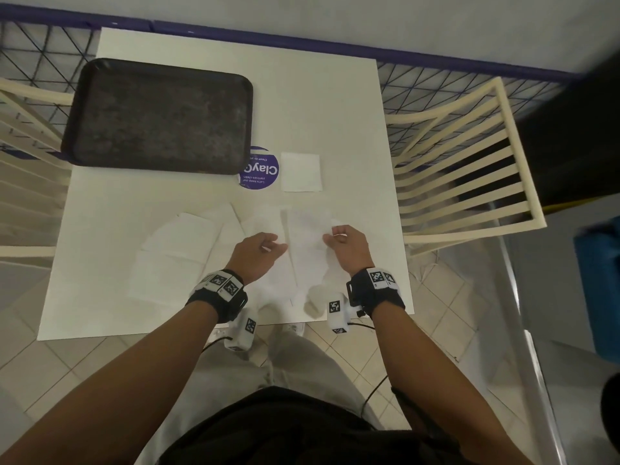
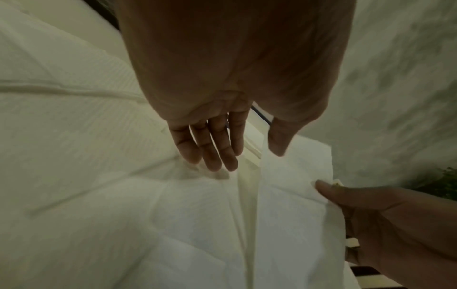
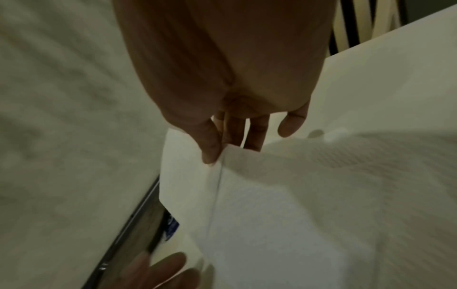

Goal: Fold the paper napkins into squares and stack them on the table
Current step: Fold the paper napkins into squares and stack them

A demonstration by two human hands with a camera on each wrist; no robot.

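Observation:
A white napkin (image 1: 307, 245) is held up lengthwise over the table's near half, folded into a long strip. My right hand (image 1: 330, 237) pinches its right edge, with the thumb (image 3: 210, 150) on top and the fingers behind the paper (image 3: 284, 195). My left hand (image 1: 280, 247) is at the strip's left edge with its fingers (image 2: 212, 154) straight and its thumb apart from them, beside the paper (image 2: 296, 195). One folded square napkin (image 1: 301, 171) lies flat further back. Several unfolded napkins (image 1: 181, 243) are spread over the table to the left.
A dark tray (image 1: 157, 115) sits at the back left of the white table (image 1: 318, 105), partly over a round purple sticker (image 1: 263, 174). Cream slatted chairs (image 1: 469, 156) stand on both sides. A mesh fence runs behind the table.

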